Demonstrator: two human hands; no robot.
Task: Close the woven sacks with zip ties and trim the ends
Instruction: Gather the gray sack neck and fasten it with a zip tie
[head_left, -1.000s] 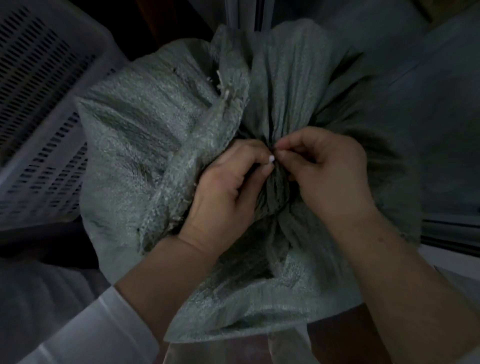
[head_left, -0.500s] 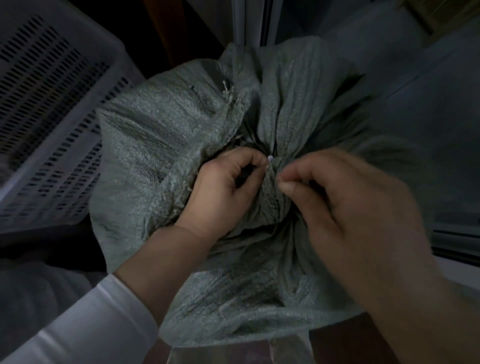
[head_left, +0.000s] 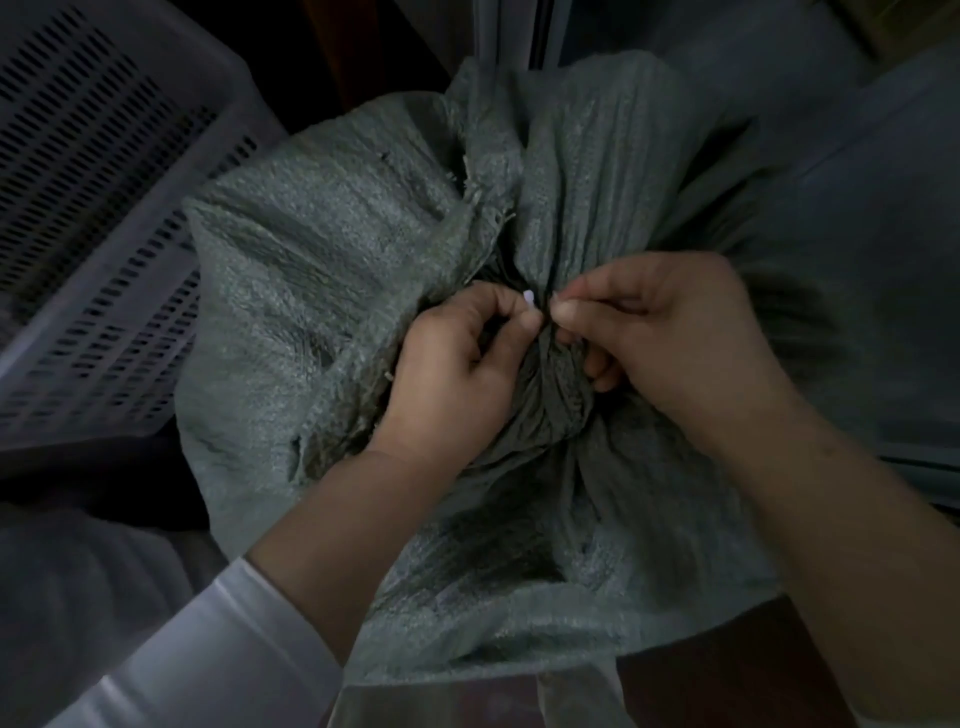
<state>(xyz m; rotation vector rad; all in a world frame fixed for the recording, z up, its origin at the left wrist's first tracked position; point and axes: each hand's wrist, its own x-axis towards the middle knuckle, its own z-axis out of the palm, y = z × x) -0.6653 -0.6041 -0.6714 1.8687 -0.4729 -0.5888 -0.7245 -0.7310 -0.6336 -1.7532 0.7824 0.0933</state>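
A grey-green woven sack (head_left: 322, 260) fills the middle of the view, its mouth gathered into a bunched neck (head_left: 550, 395). My left hand (head_left: 457, 369) grips the left side of the neck and pinches a small white zip tie (head_left: 529, 297) between thumb and forefinger; only the tie's tip shows. My right hand (head_left: 670, 338) is at the neck's right side, thumb and forefinger pinched together just right of the white tip, the other fingers curled into the fabric. The rest of the tie is hidden by fabric and fingers.
A white perforated plastic crate (head_left: 93, 218) stands at the left, close to the sack. Dark grey surfaces (head_left: 857, 234) lie to the right and behind. A dark reddish-brown surface (head_left: 727, 686) shows below the sack. The light is dim.
The view has shifted, so the sack and hands sit a little lower and to the right. My right hand drew back from the tie tip and has returned to pinch beside it.
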